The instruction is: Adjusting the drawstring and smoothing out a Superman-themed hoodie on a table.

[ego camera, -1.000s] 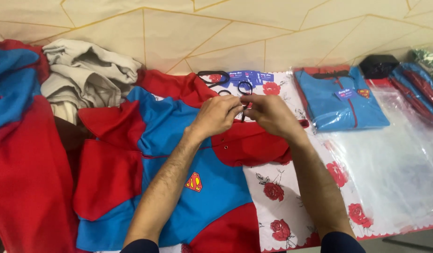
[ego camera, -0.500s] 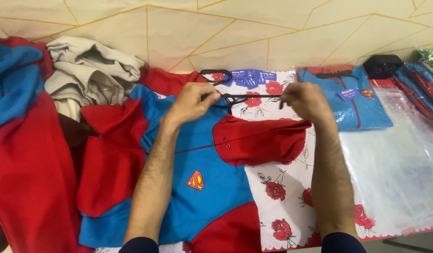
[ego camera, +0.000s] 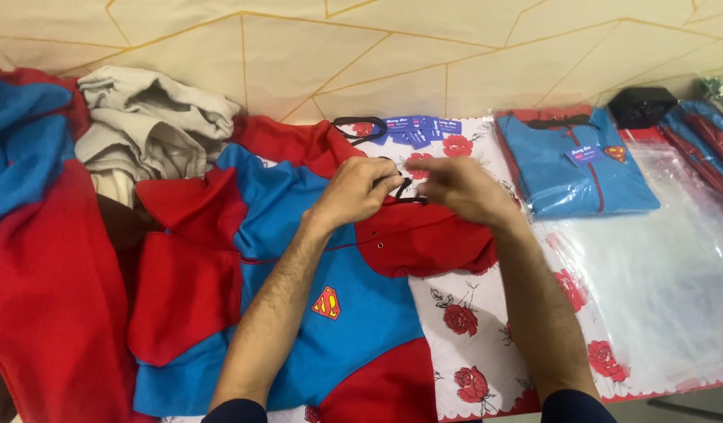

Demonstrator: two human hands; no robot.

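Note:
A blue and red child's garment with a yellow and red chest emblem lies spread on the table, its red hood folded out to the right. My left hand and my right hand are close together above the hood. Both pinch a thin black cord between the fingers; it loops between the two hands. Beyond them lies another black cord loop beside a small pile of blue paper tags.
A white cloth with red roses covers the table. A folded blue garment in a clear bag lies at right, with empty clear bags nearer. Grey clothes and blue-red garments are piled at left. A black object sits far right.
My hands came apart with the black cord stretched between them half a second ago, and have now drawn back together over the red hood, still holding the cord.

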